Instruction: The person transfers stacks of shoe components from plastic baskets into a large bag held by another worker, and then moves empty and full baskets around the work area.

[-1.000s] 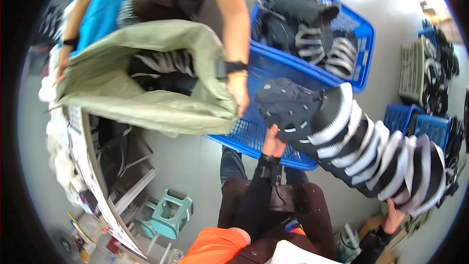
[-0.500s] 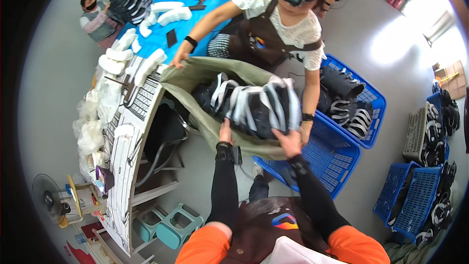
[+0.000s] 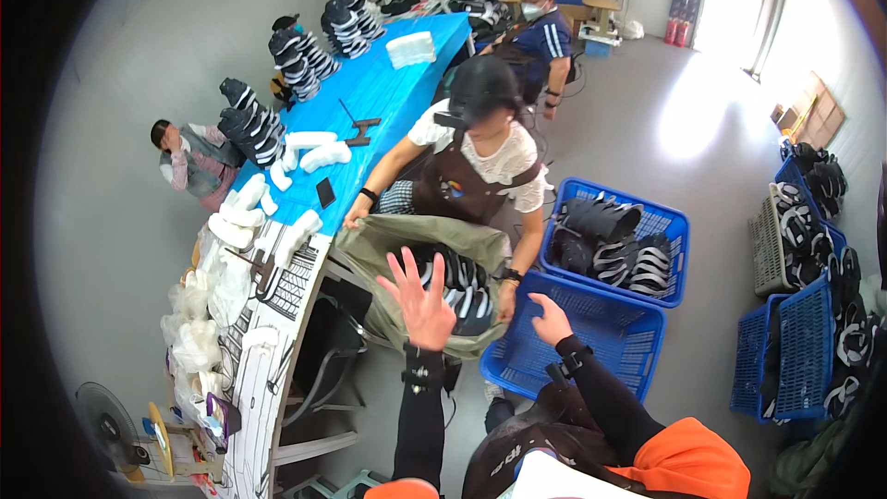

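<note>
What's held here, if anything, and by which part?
Left hand and right hand: nothing. A co-worker's hands hold the green sack by its rim.

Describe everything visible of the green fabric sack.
The green fabric sack looks creased, its wide mouth gaping upward, held at both sides by a co-worker's hands. Black and white padded pieces lie inside. It is left of the nearer blue plastic basket; the person's spread left hand overlaps it, contact unclear.

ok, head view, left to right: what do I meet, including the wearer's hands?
Fan → purple packet → dark phone → wearer's left hand → wearer's right hand → red cylinders → beige crate.
</note>
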The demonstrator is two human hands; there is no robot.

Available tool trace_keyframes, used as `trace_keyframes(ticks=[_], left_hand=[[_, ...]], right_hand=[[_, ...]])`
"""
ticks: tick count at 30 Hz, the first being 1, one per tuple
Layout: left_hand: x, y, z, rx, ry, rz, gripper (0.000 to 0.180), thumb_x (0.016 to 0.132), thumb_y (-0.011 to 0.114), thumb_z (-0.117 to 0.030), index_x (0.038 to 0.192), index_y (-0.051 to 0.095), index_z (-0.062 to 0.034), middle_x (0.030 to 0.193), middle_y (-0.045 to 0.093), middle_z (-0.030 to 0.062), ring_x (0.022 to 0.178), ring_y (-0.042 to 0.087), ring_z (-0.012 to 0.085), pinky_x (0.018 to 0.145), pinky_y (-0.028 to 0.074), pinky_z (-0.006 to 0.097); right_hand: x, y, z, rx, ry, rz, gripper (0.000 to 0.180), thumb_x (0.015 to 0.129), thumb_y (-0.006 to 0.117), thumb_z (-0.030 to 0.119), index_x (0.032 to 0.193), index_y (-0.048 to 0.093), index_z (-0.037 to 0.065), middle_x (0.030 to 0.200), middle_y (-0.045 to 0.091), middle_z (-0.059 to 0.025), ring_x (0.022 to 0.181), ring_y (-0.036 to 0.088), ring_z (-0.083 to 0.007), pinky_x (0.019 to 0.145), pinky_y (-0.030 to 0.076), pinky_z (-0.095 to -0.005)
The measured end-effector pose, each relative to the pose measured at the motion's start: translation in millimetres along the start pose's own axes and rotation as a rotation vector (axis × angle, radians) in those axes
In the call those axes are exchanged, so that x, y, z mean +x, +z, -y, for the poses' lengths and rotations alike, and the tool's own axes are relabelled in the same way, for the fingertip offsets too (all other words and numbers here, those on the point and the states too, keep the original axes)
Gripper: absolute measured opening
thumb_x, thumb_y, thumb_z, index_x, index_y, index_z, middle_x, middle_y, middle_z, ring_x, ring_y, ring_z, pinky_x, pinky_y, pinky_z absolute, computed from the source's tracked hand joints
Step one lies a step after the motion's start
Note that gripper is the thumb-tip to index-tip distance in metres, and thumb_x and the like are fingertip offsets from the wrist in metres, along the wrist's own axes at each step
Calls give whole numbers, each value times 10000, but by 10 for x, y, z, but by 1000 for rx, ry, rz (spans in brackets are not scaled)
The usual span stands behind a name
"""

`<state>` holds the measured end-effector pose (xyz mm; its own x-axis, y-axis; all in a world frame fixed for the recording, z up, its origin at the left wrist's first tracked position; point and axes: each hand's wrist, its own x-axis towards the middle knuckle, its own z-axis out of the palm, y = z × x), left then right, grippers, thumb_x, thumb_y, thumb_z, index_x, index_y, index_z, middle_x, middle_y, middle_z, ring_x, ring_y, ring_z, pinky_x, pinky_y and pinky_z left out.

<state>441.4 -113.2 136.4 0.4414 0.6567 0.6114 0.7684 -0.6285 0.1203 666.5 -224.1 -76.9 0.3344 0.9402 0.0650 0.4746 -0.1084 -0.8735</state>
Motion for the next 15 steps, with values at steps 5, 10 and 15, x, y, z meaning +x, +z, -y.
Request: trace_keyframes(ticks=[5,10,15], left_hand=[[-208,442,-1302,-450,-207,48,832,720,474,91,1522,279,-15,1570,241,262,1480,184,428,1182,154,580],[-2724,2446,-1487,-508,-780,568,936,752,769,-167,1477,243,106,1490,352,316,1412,326,414,1189,255,422],[-4850,3284,-1439,-419,-1294,1400,933,816,729,-393,1489,273,64,1467,412,297,1342,448,361,1080,401,414]], right_hand=[[-1182,-1004,-1858,-121,464,-42,352,754,641,133,1099,670,69,1080,705,-155,1056,661,-330,941,514,-395],[-2328,-1807,-3075,-377,1067,-10,340,796,619,204,1092,676,47,1140,678,-217,1103,635,-383,935,517,-433],[-3425,-1841,-4059,-291,1441,16,478,805,656,252,1182,601,-36,1196,634,-285,1168,600,-404,974,499,-452]])
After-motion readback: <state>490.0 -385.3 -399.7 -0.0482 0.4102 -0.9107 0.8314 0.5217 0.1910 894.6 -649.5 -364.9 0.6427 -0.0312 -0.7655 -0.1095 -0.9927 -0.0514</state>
